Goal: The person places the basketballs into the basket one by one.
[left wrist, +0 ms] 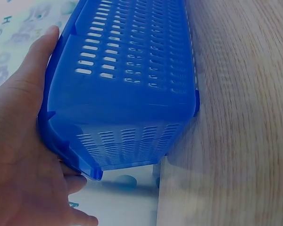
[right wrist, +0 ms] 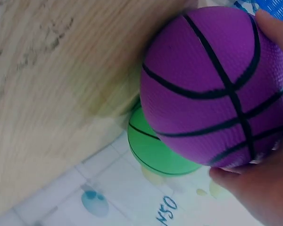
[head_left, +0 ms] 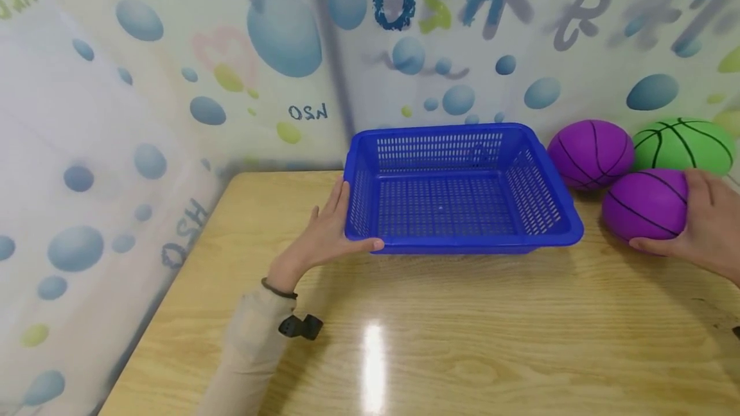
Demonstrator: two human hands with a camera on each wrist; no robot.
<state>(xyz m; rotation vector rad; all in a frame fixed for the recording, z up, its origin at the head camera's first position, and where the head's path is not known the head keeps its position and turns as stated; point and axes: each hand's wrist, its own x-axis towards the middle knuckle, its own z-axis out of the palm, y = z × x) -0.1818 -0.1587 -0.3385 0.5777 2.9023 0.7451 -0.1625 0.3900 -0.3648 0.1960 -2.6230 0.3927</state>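
A blue perforated plastic basket [head_left: 445, 246] sits upright on the wooden table against the wall. My left hand [head_left: 324, 236] rests on its near left corner, with the thumb along the front rim and straight fingers along the left side. In the left wrist view, the palm lies against the rim of the basket [left wrist: 118, 106]. At the right, my right hand [head_left: 713, 226] grips a purple ball [head_left: 647, 207] with black basketball lines. Its thumb and fingers spread around opposite sides of the ball [right wrist: 203, 56] in the right wrist view.
Behind the held ball, a second purple ball [head_left: 591, 153] lies close to the basket's right side, beside a green ball [head_left: 685, 145]. The wooden table [head_left: 462, 326] runs back to a wall sheet [head_left: 358, 82] printed with bubbles, which also lines the left side.
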